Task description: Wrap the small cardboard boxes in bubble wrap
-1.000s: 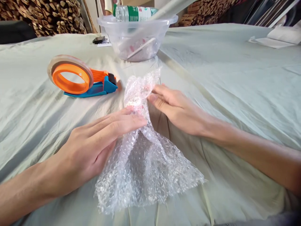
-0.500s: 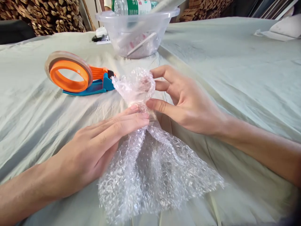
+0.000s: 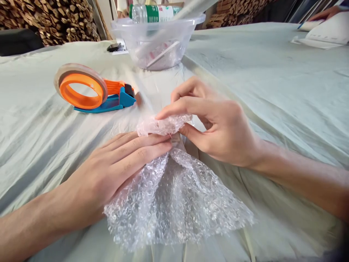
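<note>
A sheet of clear bubble wrap (image 3: 177, 203) lies on the pale green cloth, fanned out toward me and pinched to a narrow neck in the middle. My left hand (image 3: 114, 171) lies flat with fingers together, pressing the wrap down at that neck. My right hand (image 3: 215, 123) grips the far, bunched end of the wrap between thumb and fingers and holds it folded down over the neck. Something small and pinkish shows faintly inside the bunched end.
An orange and blue tape dispenser (image 3: 89, 91) lies to the left. Behind stands a clear plastic basin (image 3: 158, 36) with a water bottle (image 3: 152, 12) across it. A dark phone (image 3: 114, 46) and, far right, papers (image 3: 324, 34) with another person's hand lie on the cloth.
My right hand has closed on the far end of the wrap and pushed it from upright down and flat toward my left fingers. My left hand has stayed pressing in place.
</note>
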Available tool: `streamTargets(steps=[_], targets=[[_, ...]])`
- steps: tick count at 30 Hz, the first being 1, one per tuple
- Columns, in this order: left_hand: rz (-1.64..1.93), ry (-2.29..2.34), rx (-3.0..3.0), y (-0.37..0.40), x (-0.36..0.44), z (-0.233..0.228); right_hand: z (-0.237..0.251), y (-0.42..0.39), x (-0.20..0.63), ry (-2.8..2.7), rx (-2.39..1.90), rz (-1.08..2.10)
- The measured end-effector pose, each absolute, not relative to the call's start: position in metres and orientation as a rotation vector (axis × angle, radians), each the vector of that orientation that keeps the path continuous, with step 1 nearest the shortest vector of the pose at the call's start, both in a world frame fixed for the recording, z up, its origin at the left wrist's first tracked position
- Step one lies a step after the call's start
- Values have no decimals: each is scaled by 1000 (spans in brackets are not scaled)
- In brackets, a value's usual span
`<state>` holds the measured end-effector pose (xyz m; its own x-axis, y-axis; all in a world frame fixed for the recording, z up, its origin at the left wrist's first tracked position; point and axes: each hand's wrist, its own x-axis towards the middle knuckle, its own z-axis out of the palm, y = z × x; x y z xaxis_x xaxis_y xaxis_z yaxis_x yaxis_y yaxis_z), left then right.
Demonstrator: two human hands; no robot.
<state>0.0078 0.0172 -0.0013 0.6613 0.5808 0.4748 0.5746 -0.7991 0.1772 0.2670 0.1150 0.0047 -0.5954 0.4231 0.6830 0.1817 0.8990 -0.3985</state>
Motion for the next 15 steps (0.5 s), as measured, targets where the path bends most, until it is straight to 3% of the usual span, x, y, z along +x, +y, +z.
streamTargets(steps=[8,15], targets=[[1076,1442,2971,11,16,-8,6,113,269,-2266,-372,354],[902,1142,3097,14,8,-6,5,114,276,-2343,-279,436]])
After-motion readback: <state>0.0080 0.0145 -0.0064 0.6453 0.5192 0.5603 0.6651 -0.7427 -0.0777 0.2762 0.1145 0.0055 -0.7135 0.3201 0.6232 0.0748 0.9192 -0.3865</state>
